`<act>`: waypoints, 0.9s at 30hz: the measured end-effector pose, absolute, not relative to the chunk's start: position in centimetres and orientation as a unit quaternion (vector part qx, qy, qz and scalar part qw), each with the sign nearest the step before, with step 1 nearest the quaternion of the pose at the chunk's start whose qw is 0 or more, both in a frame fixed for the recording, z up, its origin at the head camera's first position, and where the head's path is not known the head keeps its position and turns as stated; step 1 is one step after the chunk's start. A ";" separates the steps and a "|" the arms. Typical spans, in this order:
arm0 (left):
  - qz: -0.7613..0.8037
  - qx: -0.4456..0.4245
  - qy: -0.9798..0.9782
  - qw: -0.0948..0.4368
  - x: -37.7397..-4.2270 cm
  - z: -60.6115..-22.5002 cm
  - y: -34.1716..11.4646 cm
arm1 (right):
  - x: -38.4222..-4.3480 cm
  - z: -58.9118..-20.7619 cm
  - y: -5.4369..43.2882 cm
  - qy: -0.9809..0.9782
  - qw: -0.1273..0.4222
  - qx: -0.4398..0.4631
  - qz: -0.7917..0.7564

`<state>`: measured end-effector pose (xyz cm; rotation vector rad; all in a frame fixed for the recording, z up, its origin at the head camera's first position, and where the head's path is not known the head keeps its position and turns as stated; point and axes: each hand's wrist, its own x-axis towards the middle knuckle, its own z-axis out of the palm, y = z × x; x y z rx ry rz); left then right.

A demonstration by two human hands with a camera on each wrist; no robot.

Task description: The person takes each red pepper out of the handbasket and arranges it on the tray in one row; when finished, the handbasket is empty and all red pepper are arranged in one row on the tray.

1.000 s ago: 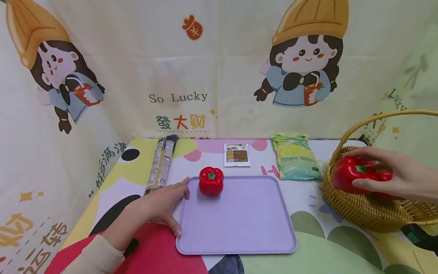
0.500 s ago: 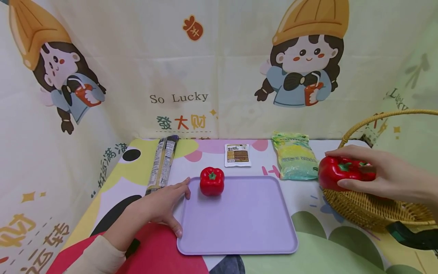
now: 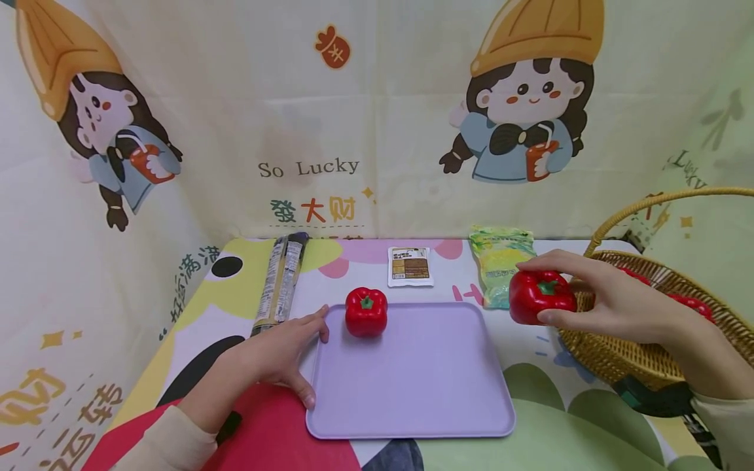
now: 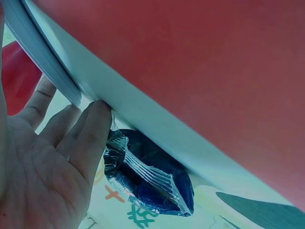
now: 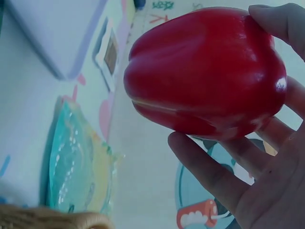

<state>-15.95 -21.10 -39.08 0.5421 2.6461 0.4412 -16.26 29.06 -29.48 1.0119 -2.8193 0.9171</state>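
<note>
In the head view my right hand (image 3: 612, 297) holds a red bell pepper (image 3: 537, 297) with a green stem, thumb on the near side and fingers on the far side. The pepper is up in the air between the basket and the purple tray (image 3: 424, 373). The right wrist view shows the same bell pepper (image 5: 205, 71) from below, gripped by thumb and fingertips. A second red bell pepper (image 3: 366, 314) stands at the tray's back left corner. My left hand (image 3: 279, 350) touches the tray's left edge with thumb and fingers spread.
A wicker basket (image 3: 612, 353) with a tall handle stands at the right, with more red peppers (image 3: 692, 304) inside. Along the back lie a green-yellow bag (image 3: 501, 261), a small white packet (image 3: 410, 267) and a long slim package (image 3: 279, 281), beside my left hand.
My right hand has lifted the bell pepper out of the basket and carried it left, toward the tray. The left hand has stayed at the tray's edge.
</note>
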 end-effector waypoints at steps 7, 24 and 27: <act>0.161 0.192 0.947 0.199 -15.8 -39.0 -21.0 | -16.6 -29.7 27.6 -0.883 -0.004 0.356 0.306; 0.159 0.192 0.949 0.192 -15.7 -39.3 -21.1 | -18.7 -31.3 24.8 -0.864 -0.028 0.395 0.311; 0.158 0.190 0.950 0.192 -15.7 -39.2 -21.1 | -19.2 -31.6 24.2 -0.863 -0.030 0.397 0.312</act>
